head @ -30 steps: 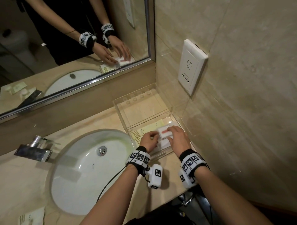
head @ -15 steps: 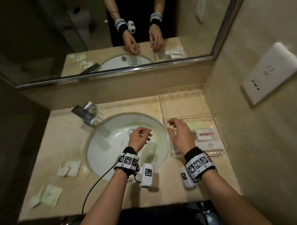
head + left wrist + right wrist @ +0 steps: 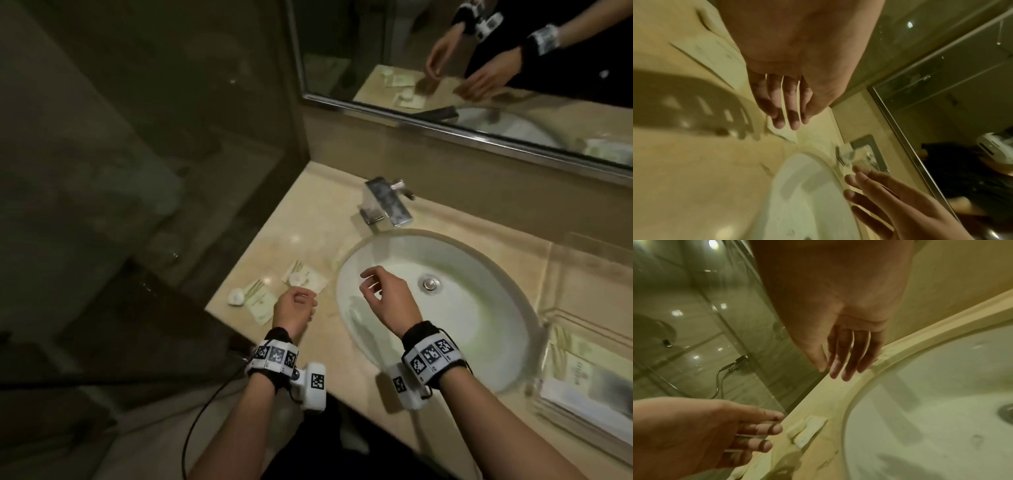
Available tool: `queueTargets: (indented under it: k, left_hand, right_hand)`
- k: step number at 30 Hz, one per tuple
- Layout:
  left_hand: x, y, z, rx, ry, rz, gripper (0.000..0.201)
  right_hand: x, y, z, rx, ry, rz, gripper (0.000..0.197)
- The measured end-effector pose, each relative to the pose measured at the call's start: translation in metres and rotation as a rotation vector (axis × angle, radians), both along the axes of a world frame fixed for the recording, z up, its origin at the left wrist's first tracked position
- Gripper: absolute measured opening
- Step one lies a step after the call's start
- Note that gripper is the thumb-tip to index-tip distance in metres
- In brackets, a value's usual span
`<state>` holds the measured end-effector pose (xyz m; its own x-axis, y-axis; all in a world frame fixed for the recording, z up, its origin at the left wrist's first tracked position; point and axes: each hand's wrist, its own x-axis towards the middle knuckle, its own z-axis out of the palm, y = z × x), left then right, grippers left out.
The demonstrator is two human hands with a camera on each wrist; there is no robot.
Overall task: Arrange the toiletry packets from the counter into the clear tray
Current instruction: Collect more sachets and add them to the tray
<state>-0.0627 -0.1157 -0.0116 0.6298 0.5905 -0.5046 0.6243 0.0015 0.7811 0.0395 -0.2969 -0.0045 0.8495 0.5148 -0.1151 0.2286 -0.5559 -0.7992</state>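
Observation:
Two pale toiletry packets lie on the beige counter left of the sink: one near the basin rim, another closer to the counter's left edge, each with a small white round piece. My left hand hovers just right of them, fingers loosely curled and empty. My right hand hangs over the sink's left side, fingers relaxed, holding nothing. The clear tray sits at the far right with several packets inside. In the right wrist view a packet lies beside the left hand's fingers.
A white oval sink fills the counter's middle, with a chrome faucet behind it. A mirror runs along the back wall. A glass shower partition bounds the counter's left edge.
Both hands have left the tray and swung left across the sink toward the packets on the counter's left side. My view has turned left with them.

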Motion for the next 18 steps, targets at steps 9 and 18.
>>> queueTargets:
  k: [9, 18]
  left_hand:
    - [-0.042, 0.082, -0.019, 0.337, 0.174, -0.103, 0.025]
    - [-0.035, 0.100, -0.032, 0.620, 0.246, -0.448, 0.047]
  right_hand:
    - [-0.007, 0.120, -0.032, -0.264, 0.088, 0.174, 0.041]
    - [-0.002, 0.151, -0.043, -0.616, 0.034, 0.070, 0.069]
